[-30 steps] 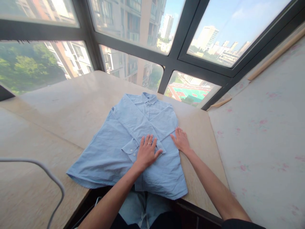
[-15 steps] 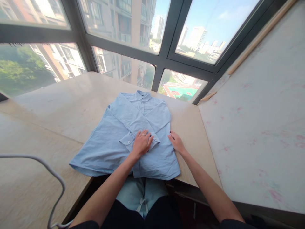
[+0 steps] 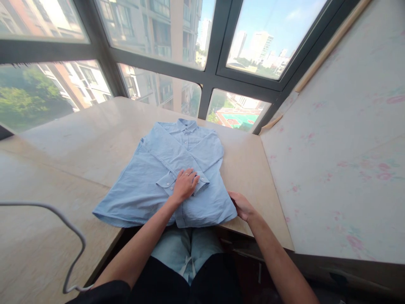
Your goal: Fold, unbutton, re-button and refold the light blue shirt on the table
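Observation:
A light blue button shirt (image 3: 148,190) lies face up on the beige sill top (image 3: 95,139), collar toward the window, both sleeves folded across the chest. My left hand (image 3: 185,184) rests flat on the crossed cuffs, fingers stretched out, a ring on one finger. My right hand (image 3: 242,205) is at the shirt's lower right corner by the sill's front edge, with its fingers curled on the hem there. The shirt's left side still spreads wide.
A thin grey cable (image 3: 68,232) loops over the near left of the sill. Dark-framed windows (image 3: 209,80) close off the far side. A pale wall (image 3: 332,147) with faint pink flowers stands on the right. My lap is below the front edge.
My right hand slid down the shirt's right edge from beside the cuffs to the lower corner. My left hand stayed on the cuffs. The camera pulled back a little.

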Available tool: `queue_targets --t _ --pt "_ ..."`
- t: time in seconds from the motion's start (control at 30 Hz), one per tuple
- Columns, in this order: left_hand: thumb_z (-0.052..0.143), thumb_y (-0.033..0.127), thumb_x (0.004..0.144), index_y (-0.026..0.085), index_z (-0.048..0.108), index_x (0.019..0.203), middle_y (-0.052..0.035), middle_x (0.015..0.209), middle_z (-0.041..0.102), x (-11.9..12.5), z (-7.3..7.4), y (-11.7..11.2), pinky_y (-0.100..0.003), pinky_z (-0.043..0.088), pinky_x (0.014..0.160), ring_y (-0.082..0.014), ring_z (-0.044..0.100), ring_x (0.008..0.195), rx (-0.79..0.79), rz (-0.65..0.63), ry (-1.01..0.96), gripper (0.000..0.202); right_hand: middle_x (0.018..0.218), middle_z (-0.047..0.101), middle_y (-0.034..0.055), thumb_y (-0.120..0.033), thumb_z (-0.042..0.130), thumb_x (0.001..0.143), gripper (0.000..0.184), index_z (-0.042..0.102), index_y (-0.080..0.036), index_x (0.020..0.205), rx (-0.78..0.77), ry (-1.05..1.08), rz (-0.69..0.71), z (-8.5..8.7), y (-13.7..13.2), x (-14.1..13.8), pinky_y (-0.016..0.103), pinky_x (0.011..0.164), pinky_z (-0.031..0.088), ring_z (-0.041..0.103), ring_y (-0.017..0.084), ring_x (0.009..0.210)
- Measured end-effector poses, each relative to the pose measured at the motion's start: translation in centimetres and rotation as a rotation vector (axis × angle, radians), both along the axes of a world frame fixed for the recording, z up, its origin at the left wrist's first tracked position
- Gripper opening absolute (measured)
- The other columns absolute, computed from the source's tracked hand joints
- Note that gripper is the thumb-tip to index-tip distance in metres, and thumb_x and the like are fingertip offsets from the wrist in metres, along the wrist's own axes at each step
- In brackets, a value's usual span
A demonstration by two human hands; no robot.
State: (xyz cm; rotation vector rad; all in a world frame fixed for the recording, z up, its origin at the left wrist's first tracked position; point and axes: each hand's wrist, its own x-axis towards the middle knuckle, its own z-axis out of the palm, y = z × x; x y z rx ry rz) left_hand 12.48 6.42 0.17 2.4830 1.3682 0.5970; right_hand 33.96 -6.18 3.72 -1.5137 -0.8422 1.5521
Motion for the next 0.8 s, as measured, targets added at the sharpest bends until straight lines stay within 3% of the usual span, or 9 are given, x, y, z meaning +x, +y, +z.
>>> queue_targets --t 0.13,0.27,0.37,0.43,0.53,0.67,0.8 --pt "0.046 0.032 0.096 0.014 0.063 0.122 -0.0147 0.139 0.057 0.8 1.4 -0.9 -0.042 0.034 0.113 -0.0252 0.049 0.132 -0.053 0.078 -0.080 0.036 0.071 0.071 0.0040 -0.064 0.069 0.070 0.048 0.071 -0.019 0.085 0.009 0.044 0.017 0.0 0.0 -1.6 0.027 0.057 0.047 0.064 0.019 0.065" --pt "0.047 0.027 0.093 0.016 0.065 0.118 -0.0128 0.121 0.065 2.3 3.9 -3.5 -0.039 0.043 0.103 -0.0248 0.057 0.116 -0.011 0.099 -0.289 0.032 0.054 0.059 -0.0043 -0.057 0.075 0.067 0.043 0.070 -0.018 0.084 0.026 -0.009 -0.058 -0.5 0.9 -3.1 0.020 0.040 0.029 0.044 0.009 0.041" --pt "0.049 0.033 0.092 0.016 0.068 0.106 -0.0078 0.096 0.070 3.1 5.1 -4.9 -0.034 0.050 0.084 -0.0204 0.064 0.088 -0.283 0.070 -0.378 0.029 0.049 0.050 -0.0079 -0.052 0.077 0.064 0.040 0.069 -0.018 0.083 0.079 -0.090 -0.084 -0.6 1.8 -4.2 0.019 0.036 0.021 0.034 0.006 0.036" --pt "0.051 0.042 0.089 0.015 0.068 0.091 -0.0038 0.077 0.067 3.3 5.0 -5.2 -0.029 0.049 0.069 -0.0172 0.061 0.071 -0.492 0.047 -0.382 0.032 0.048 0.047 -0.0086 -0.048 0.077 0.063 0.037 0.069 -0.017 0.082 0.124 -0.129 -0.103 -0.4 2.2 -4.9 0.019 0.037 0.021 0.034 0.005 0.036" --pt "0.051 0.046 0.085 0.015 0.062 0.078 0.0015 0.062 0.058 3.1 3.9 -5.2 -0.024 0.041 0.054 -0.0134 0.054 0.058 -0.642 0.053 -0.411 0.034 0.051 0.049 -0.0077 -0.045 0.074 0.065 0.034 0.068 -0.017 0.082 0.160 -0.126 -0.123 -0.4 2.2 -5.5 0.019 0.038 0.023 0.035 0.005 0.038" --pt "0.052 0.041 0.080 0.016 0.058 0.073 0.0040 0.058 0.053 2.5 2.3 -5.0 -0.022 0.036 0.049 -0.0110 0.049 0.052 -0.743 0.078 -0.503 0.026 0.050 0.051 -0.0066 -0.044 0.072 0.065 0.030 0.065 -0.017 0.077 0.097 -0.116 -0.163 -0.8 1.5 -5.4 0.018 0.037 0.024 0.038 0.005 0.038" --pt "0.051 0.041 0.078 0.018 0.050 0.061 0.0046 0.053 0.045 2.4 1.8 -4.8 -0.022 0.033 0.047 -0.0100 0.043 0.050 -0.831 0.028 -0.521 0.029 0.055 0.056 -0.0045 -0.050 0.065 0.069 0.033 0.060 -0.018 0.074 0.054 -0.092 -0.188 -1.3 0.9 -4.9 0.017 0.032 0.022 0.043 0.006 0.037"
